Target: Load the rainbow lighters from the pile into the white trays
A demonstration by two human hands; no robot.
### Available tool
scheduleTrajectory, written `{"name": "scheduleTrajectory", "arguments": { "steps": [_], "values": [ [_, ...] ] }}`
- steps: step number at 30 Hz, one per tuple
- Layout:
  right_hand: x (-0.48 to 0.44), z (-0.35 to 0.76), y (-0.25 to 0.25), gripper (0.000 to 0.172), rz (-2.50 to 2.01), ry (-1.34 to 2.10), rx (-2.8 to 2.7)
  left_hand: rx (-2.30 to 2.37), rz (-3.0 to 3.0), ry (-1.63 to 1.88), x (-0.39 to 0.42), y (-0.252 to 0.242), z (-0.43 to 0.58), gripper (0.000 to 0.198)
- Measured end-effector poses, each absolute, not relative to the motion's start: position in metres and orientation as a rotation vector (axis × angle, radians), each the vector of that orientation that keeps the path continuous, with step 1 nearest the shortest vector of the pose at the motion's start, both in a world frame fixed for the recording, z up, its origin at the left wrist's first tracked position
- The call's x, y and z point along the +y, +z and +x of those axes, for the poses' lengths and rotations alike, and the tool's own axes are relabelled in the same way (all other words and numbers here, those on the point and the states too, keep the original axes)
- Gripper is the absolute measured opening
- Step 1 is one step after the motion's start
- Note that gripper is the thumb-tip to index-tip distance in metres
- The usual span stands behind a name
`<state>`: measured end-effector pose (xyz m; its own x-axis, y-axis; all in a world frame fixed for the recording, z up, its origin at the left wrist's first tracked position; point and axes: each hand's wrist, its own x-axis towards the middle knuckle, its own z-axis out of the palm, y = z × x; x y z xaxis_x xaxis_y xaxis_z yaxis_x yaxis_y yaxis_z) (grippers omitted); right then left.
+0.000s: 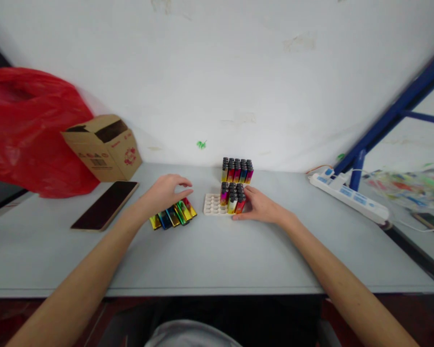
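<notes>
Spread above a row of cigarette lighters [173, 215] lying on their sides, my left hand [164, 195] has thumb and fingers apart, with nothing visible between them. The lighters are shiny yellow, blue, green and red. A pale tray with round holes [212, 205] stands to their right, its left part bare. Upright lighters with black tops [233, 200] fill its right part. Around that right end curls my right hand [262, 206], thumb along the front edge and fingers behind, gripping the tray; some fingertips are hidden. Behind it stands a block of upright lighters [237, 171].
At left lie a dark-screened phone [104, 206], an open cardboard box [103, 149] and a red plastic bag [36, 130]. A white power strip [349, 197] with cables sits at right beside a blue metal frame [361, 144]. The white wall [217, 86] backs the grey table [210, 260].
</notes>
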<state>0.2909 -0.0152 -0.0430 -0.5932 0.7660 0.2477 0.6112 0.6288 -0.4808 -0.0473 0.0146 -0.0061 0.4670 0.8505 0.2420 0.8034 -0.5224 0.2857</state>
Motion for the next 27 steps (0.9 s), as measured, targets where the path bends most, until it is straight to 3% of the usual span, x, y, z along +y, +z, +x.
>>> {"name": "scheduleTrajectory", "arguments": {
  "steps": [11,21,27],
  "values": [
    [-0.017,0.291,-0.041,0.079,-1.091,0.503,-2.414,1.695,2.443,0.261,0.012,-0.003,-0.062,0.068],
    [-0.016,0.291,-0.040,0.083,-1.110,0.502,-2.429,1.567,2.601,0.187,-0.009,-0.013,-0.042,0.090],
    [-0.017,0.290,-0.040,0.081,-1.113,0.491,-2.420,1.458,2.561,0.486,-0.009,-0.017,-0.037,0.060]
  ]
}}
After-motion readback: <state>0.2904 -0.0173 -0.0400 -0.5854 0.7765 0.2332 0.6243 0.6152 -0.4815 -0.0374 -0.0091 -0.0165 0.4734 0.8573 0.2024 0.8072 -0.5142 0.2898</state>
